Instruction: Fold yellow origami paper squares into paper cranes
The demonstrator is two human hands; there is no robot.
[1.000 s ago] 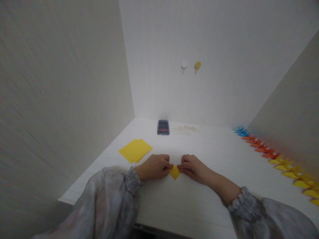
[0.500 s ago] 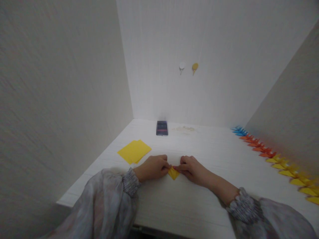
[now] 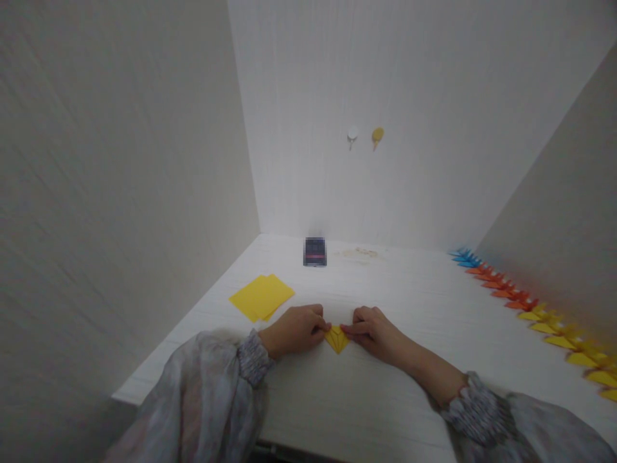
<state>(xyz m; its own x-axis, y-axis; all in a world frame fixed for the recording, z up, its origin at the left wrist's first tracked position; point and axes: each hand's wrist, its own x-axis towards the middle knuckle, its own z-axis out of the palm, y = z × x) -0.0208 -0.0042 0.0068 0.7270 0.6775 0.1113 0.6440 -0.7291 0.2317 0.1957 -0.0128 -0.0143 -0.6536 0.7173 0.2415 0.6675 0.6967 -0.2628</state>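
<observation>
A small folded piece of yellow origami paper lies on the white table in front of me, its point toward me and crease lines on its face. My left hand pinches its upper left edge, fingers curled. At the upper right edge, the thumb and index finger of my right hand are closed on the same paper. The fingertips cover both upper corners. Behind my left hand are flat yellow sheets, overlapping each other.
A phone-like dark device, its screen blurred, rests near the back wall. Along the right side runs a row of folded paper cranes: blue, red-orange and yellow. White and yellow hooks are on the back wall.
My right fingertips have slid a little outward along the paper's top, so more of its upper edge shows between my hands. The whole view has shifted slightly.
</observation>
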